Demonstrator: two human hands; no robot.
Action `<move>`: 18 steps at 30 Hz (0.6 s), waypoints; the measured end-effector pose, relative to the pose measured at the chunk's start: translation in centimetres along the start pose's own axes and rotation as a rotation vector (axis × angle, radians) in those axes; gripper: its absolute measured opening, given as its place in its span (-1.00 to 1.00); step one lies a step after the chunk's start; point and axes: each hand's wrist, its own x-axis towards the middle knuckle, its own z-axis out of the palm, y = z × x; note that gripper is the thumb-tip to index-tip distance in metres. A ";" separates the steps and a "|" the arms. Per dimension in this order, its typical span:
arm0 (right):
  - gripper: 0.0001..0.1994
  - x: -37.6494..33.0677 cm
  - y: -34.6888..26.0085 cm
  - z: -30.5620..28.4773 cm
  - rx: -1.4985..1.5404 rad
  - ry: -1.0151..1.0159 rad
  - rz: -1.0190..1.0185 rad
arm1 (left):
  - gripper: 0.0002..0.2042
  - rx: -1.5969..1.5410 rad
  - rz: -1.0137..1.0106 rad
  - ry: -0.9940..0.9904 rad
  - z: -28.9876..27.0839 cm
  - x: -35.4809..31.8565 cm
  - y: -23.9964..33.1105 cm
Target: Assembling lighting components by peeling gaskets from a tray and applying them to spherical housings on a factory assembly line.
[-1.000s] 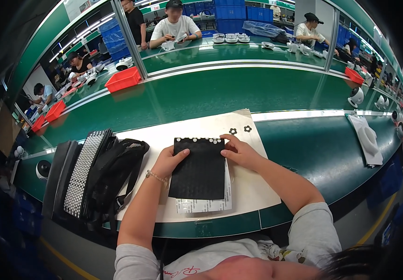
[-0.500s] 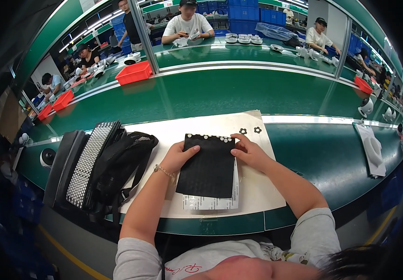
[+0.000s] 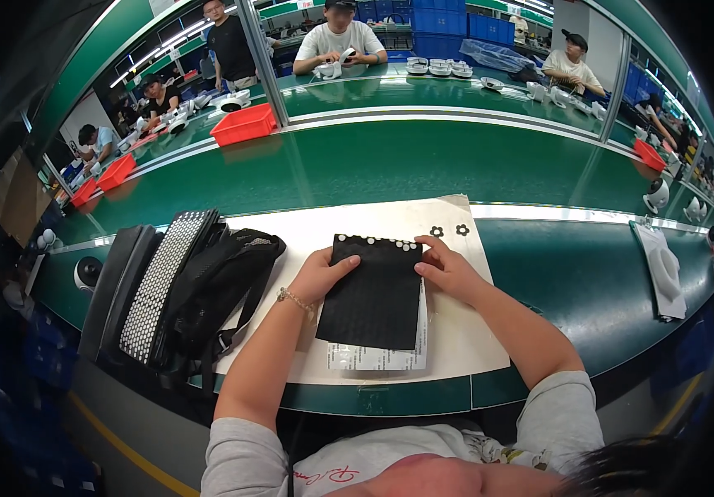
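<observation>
Between my two hands lies a thin black sheet [image 3: 371, 302] with white round spots along its far edge. My left hand [image 3: 324, 276] grips its left side near the far corner, thumb on top. The far right corner is pinched by my right hand [image 3: 449, 270], thumb and forefinger at the edge; its other fingers are partly hidden. A white printed sheet [image 3: 377, 359] shows from under the black one at the near and right sides. Both rest over a cream board [image 3: 473, 331] on the green bench.
To the left stand a black case [image 3: 117, 290], a strip of white dots [image 3: 158, 298] and a black mesh bag [image 3: 224, 282]. Two black flower-shaped pieces [image 3: 449, 231] lie on the board. White moulded parts [image 3: 661, 269] sit far right. Red bins [image 3: 243, 124] and co-workers are across the belt.
The whole picture has shifted slightly. My hands keep nearly the same hold on the black sheet. Across the belt, the co-worker at right has turned their head and drawn their hands in.
</observation>
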 end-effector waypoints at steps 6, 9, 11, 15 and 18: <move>-0.56 -0.1 -0.2 0.0 -0.020 0.006 -0.015 | -0.69 0.000 0.005 0.008 0.0 0.0 -0.1; -0.56 0.0 -0.2 0.0 -0.016 0.001 -0.003 | -0.69 -0.003 0.007 -0.001 0.0 -0.1 0.1; -0.56 0.0 -0.2 -0.1 -0.020 0.003 0.002 | -0.69 0.013 0.012 -0.011 0.0 -0.1 0.1; -0.56 0.0 -0.1 0.0 -0.006 0.003 0.005 | -0.71 0.002 0.011 -0.003 -0.1 0.1 -0.1; -0.55 0.0 -0.4 0.1 0.008 -0.001 0.011 | -0.74 -0.003 0.015 0.004 -0.2 0.1 -0.3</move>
